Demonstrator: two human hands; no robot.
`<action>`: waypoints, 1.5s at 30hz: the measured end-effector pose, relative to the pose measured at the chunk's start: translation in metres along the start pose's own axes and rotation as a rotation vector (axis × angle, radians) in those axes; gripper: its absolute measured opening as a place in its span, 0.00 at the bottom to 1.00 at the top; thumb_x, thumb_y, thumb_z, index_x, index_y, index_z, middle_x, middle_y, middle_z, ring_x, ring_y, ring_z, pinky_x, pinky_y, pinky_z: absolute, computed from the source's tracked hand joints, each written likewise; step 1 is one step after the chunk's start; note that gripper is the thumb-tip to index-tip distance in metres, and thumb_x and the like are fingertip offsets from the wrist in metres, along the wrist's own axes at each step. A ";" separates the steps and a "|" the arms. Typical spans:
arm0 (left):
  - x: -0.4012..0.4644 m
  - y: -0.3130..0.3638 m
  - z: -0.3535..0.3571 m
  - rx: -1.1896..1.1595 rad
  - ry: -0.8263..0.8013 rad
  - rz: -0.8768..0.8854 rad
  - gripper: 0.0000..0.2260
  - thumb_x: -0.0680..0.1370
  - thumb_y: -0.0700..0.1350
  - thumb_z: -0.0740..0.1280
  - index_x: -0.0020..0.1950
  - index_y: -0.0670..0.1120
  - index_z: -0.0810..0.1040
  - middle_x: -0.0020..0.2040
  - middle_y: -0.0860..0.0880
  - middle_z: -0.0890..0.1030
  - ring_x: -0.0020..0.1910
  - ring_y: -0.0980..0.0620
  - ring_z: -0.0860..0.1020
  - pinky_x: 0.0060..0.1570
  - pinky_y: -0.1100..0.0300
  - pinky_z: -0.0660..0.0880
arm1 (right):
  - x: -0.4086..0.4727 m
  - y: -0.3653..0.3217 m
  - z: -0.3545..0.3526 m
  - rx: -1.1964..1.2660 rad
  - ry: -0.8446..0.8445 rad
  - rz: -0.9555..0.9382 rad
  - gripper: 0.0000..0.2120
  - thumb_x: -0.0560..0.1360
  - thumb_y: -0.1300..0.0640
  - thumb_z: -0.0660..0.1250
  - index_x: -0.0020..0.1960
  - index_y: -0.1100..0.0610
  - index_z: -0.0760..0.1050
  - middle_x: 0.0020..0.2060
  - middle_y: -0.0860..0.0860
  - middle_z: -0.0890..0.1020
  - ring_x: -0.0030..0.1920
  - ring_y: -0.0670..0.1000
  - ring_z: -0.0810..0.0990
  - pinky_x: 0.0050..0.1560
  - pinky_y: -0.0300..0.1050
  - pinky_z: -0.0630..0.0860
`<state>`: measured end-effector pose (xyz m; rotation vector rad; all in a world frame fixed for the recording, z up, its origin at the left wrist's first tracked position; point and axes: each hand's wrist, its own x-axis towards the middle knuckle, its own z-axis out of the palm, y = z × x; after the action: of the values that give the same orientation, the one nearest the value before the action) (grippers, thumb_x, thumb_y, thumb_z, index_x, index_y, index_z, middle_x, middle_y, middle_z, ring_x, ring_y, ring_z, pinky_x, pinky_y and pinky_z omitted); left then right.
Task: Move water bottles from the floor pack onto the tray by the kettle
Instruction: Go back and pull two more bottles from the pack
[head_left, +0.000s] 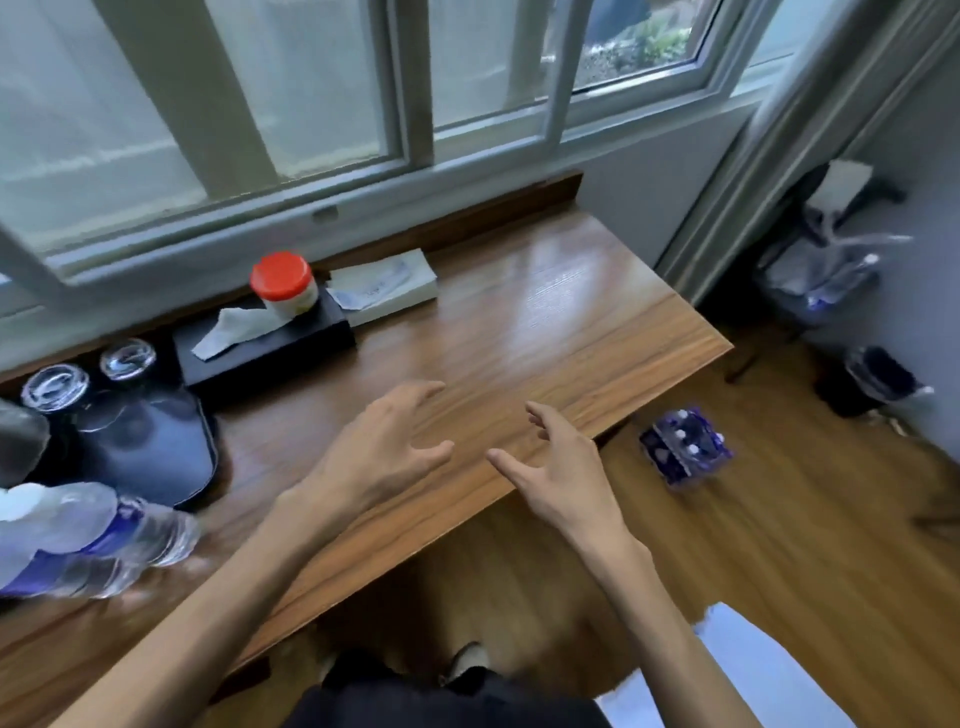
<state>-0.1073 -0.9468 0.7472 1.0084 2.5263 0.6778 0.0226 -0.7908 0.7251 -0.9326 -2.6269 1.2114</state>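
Note:
A shrink-wrapped pack of water bottles (683, 449) with blue labels stands on the wooden floor to the right of the desk. Two clear water bottles (98, 540) lie on their sides at the desk's left edge, beside a dark tray (166, 457). The kettle (18, 441) is a blurred grey shape at the far left. My left hand (384, 447) hovers over the desk's front part, fingers spread, holding nothing. Over the desk's front edge, my right hand (558, 467) is open too, with the floor pack off to its right.
Two upturned glasses (85, 376) sit at the tray's back. A black tissue box (265, 338) carries a red-lidded jar (283, 283), next to a white box (384, 286). A black bin (867, 382) and a stand with bagged bottles (826, 275) are at the right wall.

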 end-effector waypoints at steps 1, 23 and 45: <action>0.007 0.012 0.009 0.006 -0.018 0.018 0.31 0.76 0.54 0.70 0.76 0.49 0.65 0.74 0.49 0.71 0.72 0.53 0.70 0.71 0.55 0.68 | 0.000 0.013 -0.010 0.004 0.010 0.027 0.38 0.72 0.43 0.75 0.76 0.53 0.67 0.71 0.49 0.75 0.71 0.49 0.73 0.70 0.47 0.71; 0.285 0.235 0.196 0.247 -0.600 0.386 0.31 0.76 0.57 0.68 0.76 0.49 0.64 0.76 0.48 0.68 0.73 0.48 0.68 0.69 0.52 0.70 | 0.110 0.260 -0.189 0.056 0.032 0.617 0.39 0.73 0.43 0.73 0.78 0.54 0.62 0.76 0.51 0.68 0.76 0.52 0.65 0.72 0.51 0.66; 0.556 0.420 0.495 0.341 -0.838 0.199 0.30 0.75 0.50 0.71 0.74 0.43 0.67 0.72 0.43 0.73 0.70 0.43 0.72 0.65 0.50 0.71 | 0.320 0.595 -0.335 0.250 -0.088 0.899 0.38 0.73 0.47 0.74 0.78 0.53 0.63 0.71 0.53 0.74 0.71 0.55 0.71 0.68 0.51 0.70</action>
<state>-0.0293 -0.1350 0.4926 1.3144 1.8276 -0.1503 0.1664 -0.0944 0.4745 -2.1375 -2.0241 1.6921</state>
